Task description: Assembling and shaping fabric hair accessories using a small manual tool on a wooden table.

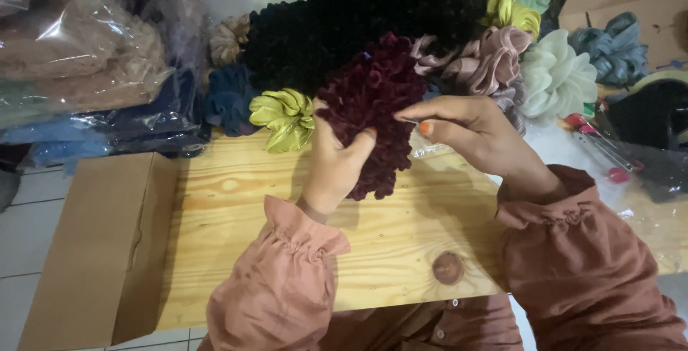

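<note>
1. Off the left edge of the desk, an open cardboard box sits lower down over the tiled floor, flap up against the wood

2. Up past that, at the back left, clear plastic bags of folded fabric are piled up, tan ones on top and blue underneath

3. Along the back edge there's a heap of scrunchies: a small beige one, a dark teal one, then a shiny lime-green one lying right on the wood next to the held one

4. Left hand is around the middle of the desk, fingers and thumb closed around the lower left side of a big dark maroon velvet scrunchie, holding it up off the wood, just in front of the pile of black scrunchies

5. Right hand is at the scrunchie's right side, thumb and forefinger pinched together on its edge, other fingers curled loosely; orange polish on the nails, dusty-pink gathered sleeves on both arms

6. Further right along the back: a yellow scrunchie, a dusty pink one, a pale white-green one, a grey-blue one

7. Near the right edge, some pink-handled tools are lying on clear plastic; can't tell exactly what they are
</note>
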